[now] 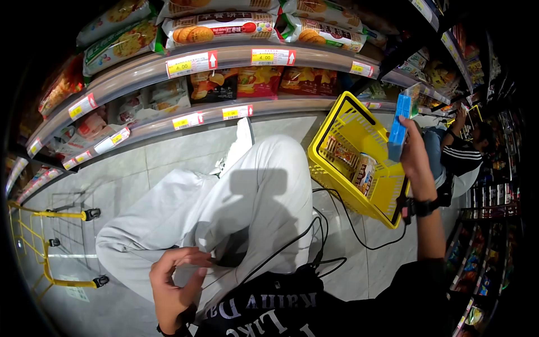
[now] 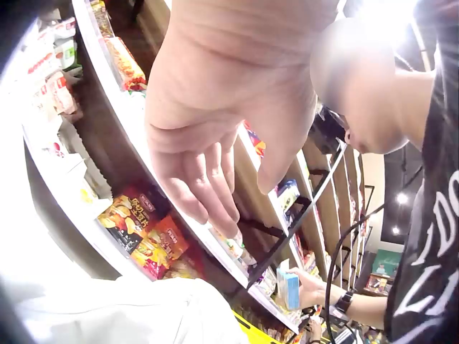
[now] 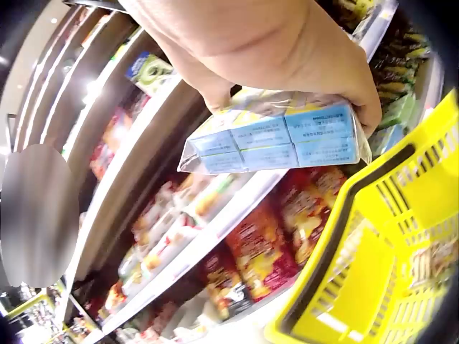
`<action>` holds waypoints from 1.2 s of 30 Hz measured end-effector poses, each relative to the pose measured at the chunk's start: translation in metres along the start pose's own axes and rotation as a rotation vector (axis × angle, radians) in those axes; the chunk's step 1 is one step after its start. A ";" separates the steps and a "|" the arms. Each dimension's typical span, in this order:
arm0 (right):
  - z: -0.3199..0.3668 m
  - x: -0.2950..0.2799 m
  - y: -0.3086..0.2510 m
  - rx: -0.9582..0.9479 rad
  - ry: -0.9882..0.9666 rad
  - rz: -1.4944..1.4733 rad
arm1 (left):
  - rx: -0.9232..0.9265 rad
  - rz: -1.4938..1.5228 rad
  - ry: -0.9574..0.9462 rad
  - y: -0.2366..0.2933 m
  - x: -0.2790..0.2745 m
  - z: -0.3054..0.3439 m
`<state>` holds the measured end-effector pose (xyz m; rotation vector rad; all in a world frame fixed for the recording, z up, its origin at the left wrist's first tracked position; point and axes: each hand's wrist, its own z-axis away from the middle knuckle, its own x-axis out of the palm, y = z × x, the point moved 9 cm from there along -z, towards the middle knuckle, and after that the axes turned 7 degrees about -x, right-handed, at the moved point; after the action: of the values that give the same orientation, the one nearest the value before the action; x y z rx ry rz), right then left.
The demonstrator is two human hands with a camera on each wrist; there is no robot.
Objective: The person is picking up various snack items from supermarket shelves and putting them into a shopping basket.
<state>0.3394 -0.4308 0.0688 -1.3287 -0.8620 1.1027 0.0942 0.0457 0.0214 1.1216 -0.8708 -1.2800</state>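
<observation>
My right hand [image 1: 416, 154] grips a clear-wrapped pack of small blue boxes [image 1: 399, 128] over the far rim of the yellow basket [image 1: 387, 185]. In the right wrist view the thumb and fingers [image 3: 369, 107] pinch the blue pack [image 3: 276, 140] from its two ends, with the basket [image 3: 358, 276] to its lower right. Two snack packs, one of them [image 1: 364, 174] striped and upright-printed, lie inside the basket. My left hand [image 1: 178, 281] hovers above my lap, its fingers relaxed and holding nothing; the left wrist view shows its bare palm [image 2: 222, 107].
Shelves with biscuit packs [image 1: 222, 28] and price tags curve across the front, with chip bags [image 1: 258, 81] on the lower shelf. A yellow wheeled frame [image 1: 48, 247] stands at the left. Black cables [image 1: 320, 224] run from my lap beside the basket. Another person [image 1: 463, 154] crouches at the right.
</observation>
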 end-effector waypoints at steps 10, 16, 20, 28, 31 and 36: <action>-0.210 -0.073 0.046 -0.036 -0.144 0.820 | -0.053 0.069 0.089 0.000 0.001 -0.031; -0.302 -0.059 0.084 -0.253 -0.195 0.889 | -0.129 -0.005 0.067 -0.016 0.018 -0.057; -0.362 -0.064 0.115 -0.295 -0.223 0.828 | -0.231 0.007 0.065 -0.030 0.016 -0.074; -0.435 -0.093 0.149 -0.549 -0.292 1.244 | -0.354 -0.001 0.070 -0.052 0.024 -0.103; -0.439 -0.093 0.151 -0.722 -0.397 1.324 | -0.358 -0.031 0.032 -0.054 0.031 -0.108; -0.406 -0.082 0.151 -1.132 -0.686 1.549 | -0.328 -0.074 -0.037 -0.048 0.037 -0.105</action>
<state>0.6835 -0.6425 -0.1075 -2.8317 -0.8961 2.5542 0.1858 0.0271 -0.0557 0.8776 -0.6222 -1.4484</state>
